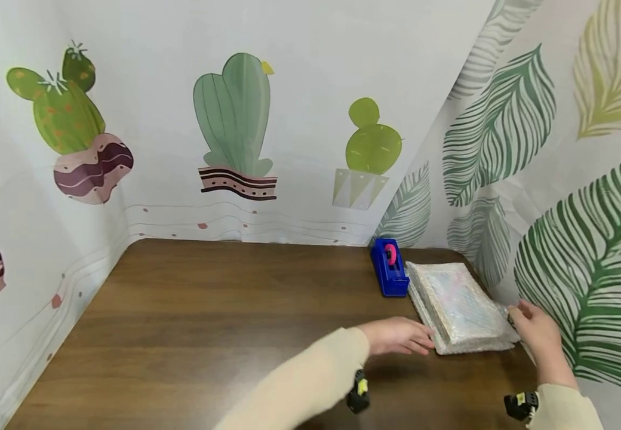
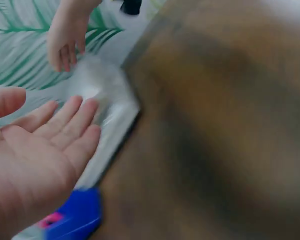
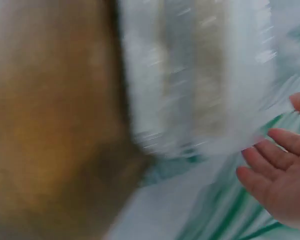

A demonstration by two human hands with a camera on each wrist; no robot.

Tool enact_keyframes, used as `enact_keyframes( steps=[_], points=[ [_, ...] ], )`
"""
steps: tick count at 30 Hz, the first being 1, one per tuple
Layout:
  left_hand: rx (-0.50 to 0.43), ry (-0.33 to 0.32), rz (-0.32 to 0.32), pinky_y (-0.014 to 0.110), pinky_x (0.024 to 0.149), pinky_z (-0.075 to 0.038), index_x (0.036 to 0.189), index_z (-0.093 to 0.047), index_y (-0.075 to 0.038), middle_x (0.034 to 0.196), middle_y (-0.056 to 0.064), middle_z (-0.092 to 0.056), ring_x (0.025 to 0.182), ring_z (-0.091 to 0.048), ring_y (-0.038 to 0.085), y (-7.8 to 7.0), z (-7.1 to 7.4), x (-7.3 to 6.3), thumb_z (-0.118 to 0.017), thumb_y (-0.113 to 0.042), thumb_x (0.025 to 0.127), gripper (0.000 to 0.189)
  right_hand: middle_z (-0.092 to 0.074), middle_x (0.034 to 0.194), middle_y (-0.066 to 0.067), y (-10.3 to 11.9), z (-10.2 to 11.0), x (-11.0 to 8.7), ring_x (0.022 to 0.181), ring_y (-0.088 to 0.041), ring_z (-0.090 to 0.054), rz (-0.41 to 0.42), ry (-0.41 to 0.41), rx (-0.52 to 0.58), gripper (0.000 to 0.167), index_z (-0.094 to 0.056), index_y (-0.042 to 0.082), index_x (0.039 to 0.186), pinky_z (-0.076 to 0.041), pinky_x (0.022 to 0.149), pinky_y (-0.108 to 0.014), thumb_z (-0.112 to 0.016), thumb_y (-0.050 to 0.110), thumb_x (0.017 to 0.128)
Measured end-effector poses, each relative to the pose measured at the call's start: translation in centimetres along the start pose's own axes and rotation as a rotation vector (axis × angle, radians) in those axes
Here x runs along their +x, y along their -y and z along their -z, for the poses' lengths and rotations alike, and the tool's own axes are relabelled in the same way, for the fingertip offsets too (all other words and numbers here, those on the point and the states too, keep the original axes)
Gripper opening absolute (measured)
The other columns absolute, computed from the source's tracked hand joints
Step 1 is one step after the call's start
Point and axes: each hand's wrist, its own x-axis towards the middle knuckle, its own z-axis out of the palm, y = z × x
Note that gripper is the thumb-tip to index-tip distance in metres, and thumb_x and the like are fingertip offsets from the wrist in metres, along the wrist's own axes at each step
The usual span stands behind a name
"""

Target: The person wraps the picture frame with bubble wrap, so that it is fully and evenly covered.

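Observation:
A stack of flat packets in clear bubble wrap (image 1: 458,304) lies at the right side of the table, pale pink and blue showing through the top. My left hand (image 1: 399,335) is at its near left corner, fingers extended and palm turned toward it. In the left wrist view that palm (image 2: 37,155) holds nothing. At the stack's right edge is my right hand (image 1: 540,334), its fingertips close to the wrap. The right wrist view shows this hand (image 3: 285,172) with loosely spread fingers beside the blurred bubble wrap (image 3: 190,75).
A blue tape dispenser (image 1: 391,278) with a pink core stands just left of the stack, near the back edge. Brown wooden table (image 1: 224,298) extends to the left. Printed cloth (image 1: 305,119) hangs behind, and a leaf-patterned one (image 1: 584,251) borders the right side.

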Motion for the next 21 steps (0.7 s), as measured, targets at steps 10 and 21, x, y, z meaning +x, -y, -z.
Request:
enact_keyframes(
  steps=[10, 21],
  points=[
    [0.518, -0.252, -0.209, 0.034, 0.097, -0.058, 0.135, -0.064, -0.003, 0.121, 0.02, -0.075, 0.108, -0.073, 0.03, -3.7, 11.2, -11.6, -0.046, -0.015, 0.107, 0.036, -0.066, 0.129, -0.031, 12.0, -0.2, -4.4, 0.096, 0.009, -0.057, 0.449, -0.385, 0.117, 0.041, -0.061, -0.004, 0.136, -0.042, 0.081, -0.012, -0.05, 0.022, 0.106],
    [1.219, -0.96, -0.101, 0.087, 0.113, 0.0, 0.165, -0.018, -0.03, 0.173, 0.018, -0.013, 0.159, -0.002, 0.051, -2.3, 20.7, -26.2, -0.066, -0.07, 0.086, 0.1, -0.02, 0.171, -0.022, 21.5, -3.9, -7.4, 0.157, -0.051, -0.012, 0.685, -0.188, -0.102, 0.088, -0.03, 0.014, 0.162, -0.011, 0.118, -0.081, -0.058, 0.064, 0.096]
  ],
)
